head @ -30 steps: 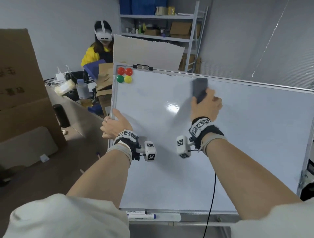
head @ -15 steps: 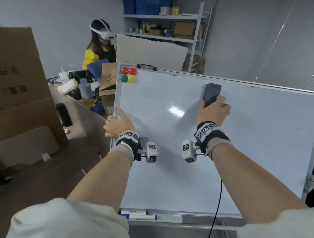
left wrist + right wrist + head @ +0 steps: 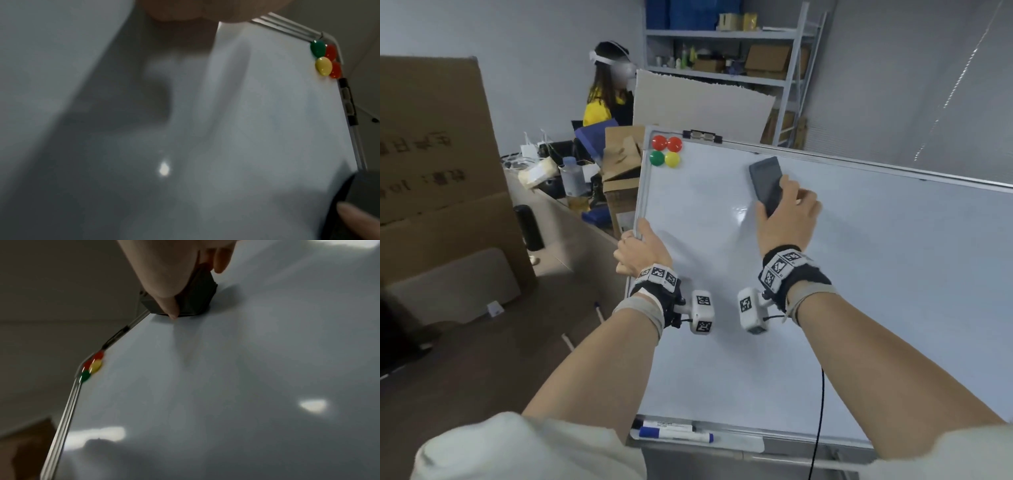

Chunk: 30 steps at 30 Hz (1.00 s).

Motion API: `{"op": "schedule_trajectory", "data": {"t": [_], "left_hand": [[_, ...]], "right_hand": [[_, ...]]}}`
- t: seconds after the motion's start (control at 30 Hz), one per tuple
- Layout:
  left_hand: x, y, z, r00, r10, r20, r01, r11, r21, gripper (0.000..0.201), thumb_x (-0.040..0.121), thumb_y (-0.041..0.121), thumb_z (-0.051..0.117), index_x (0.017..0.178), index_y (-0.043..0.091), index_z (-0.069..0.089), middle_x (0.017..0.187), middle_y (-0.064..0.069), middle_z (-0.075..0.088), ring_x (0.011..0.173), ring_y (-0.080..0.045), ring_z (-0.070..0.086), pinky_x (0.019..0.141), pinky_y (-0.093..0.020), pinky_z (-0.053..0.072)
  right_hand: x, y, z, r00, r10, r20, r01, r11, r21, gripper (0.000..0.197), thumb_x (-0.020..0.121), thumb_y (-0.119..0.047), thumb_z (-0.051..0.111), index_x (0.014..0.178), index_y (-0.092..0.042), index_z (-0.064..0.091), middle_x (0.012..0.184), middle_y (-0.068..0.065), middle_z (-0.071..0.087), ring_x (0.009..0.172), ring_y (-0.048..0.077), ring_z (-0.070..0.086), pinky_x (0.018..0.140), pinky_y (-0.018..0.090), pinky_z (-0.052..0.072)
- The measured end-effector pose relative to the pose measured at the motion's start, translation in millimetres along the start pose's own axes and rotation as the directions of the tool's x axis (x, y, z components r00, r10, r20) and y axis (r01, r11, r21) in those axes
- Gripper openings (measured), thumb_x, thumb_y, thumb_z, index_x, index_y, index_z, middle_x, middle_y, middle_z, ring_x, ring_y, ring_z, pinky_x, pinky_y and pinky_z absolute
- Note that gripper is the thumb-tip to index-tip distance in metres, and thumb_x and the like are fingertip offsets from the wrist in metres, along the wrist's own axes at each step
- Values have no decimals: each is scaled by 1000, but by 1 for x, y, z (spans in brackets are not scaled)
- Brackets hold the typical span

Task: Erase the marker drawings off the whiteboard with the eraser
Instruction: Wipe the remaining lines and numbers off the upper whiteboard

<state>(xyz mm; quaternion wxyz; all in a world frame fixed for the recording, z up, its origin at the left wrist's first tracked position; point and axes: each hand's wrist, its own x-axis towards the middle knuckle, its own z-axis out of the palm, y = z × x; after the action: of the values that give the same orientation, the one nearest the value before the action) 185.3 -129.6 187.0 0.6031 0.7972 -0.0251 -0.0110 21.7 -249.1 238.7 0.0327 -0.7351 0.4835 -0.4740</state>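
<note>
The whiteboard (image 3: 756, 359) stands tilted in front of me, and I see no clear marker lines on its surface. My right hand (image 3: 787, 214) grips a dark grey eraser (image 3: 766, 184) and presses it flat on the board near the top edge; in the right wrist view the eraser (image 3: 195, 296) sits under my fingers (image 3: 171, 308). My left hand (image 3: 642, 250) holds the board's left frame, fingers curled round the edge. Only the base of the left hand (image 3: 185, 9) shows in the left wrist view, above the whiteboard (image 3: 257, 113).
Several round magnets (image 3: 666, 151) in red, green and yellow sit at the board's top left corner. Markers (image 3: 674, 434) lie in the tray below. A person in a headset (image 3: 609, 92) sits behind a cluttered desk (image 3: 551, 202). Large cardboard boxes (image 3: 438, 164) stand at left, shelving (image 3: 726, 44) behind.
My right hand has slid the eraser sideways along the upper part of the board, and the eraser now leans to the left. The left hand keeps its hold on the frame.
</note>
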Motion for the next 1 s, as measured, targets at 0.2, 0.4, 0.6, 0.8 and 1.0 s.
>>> {"op": "schedule_trajectory", "data": {"t": [0.2, 0.4, 0.6, 0.8, 1.0], "left_hand": [[7, -1, -23, 976, 7, 218, 5, 998, -55, 61, 100, 55, 27, 131, 12, 56, 141, -12, 52, 131, -32, 38, 112, -49, 21], [12, -1, -36, 953, -18, 301, 54, 992, -112, 70, 99, 62, 20, 141, 15, 49, 147, -13, 47, 134, -35, 37, 114, -50, 20], [10, 0, -32, 943, -48, 330, 98, 986, -135, 72, 98, 64, 23, 142, 14, 49, 147, -13, 45, 134, -36, 34, 114, -50, 22], [9, -1, -28, 938, -36, 344, 83, 989, -123, 71, 98, 64, 22, 145, 16, 46, 151, -12, 42, 137, -35, 33, 116, -50, 18], [15, -32, -32, 937, 12, 350, 6, 999, -52, 71, 98, 60, 14, 139, 16, 52, 147, -9, 49, 133, -31, 44, 115, -47, 24]], "right_hand": [[-10, -65, 19, 917, -341, 207, 345, 939, 17, 56, 82, -37, 68, 134, -31, 47, 119, 6, 47, 107, 27, 44, 90, 38, 42], [7, -69, 16, 988, -151, 45, 150, 989, 18, 50, 83, -30, 67, 130, -26, 49, 116, 12, 47, 104, 32, 44, 88, 41, 46], [5, -63, 16, 967, -219, 127, 223, 975, -12, 55, 84, -34, 68, 134, -29, 47, 118, 12, 49, 107, 31, 45, 90, 41, 46], [-1, -43, 14, 935, -270, 228, 287, 957, -43, 58, 83, -38, 70, 135, -30, 45, 121, 10, 47, 107, 30, 44, 92, 38, 43], [-70, -9, 33, 893, -312, 324, 315, 948, 46, 56, 78, -35, 72, 131, -32, 52, 119, 2, 49, 104, 27, 44, 92, 38, 41]]}}
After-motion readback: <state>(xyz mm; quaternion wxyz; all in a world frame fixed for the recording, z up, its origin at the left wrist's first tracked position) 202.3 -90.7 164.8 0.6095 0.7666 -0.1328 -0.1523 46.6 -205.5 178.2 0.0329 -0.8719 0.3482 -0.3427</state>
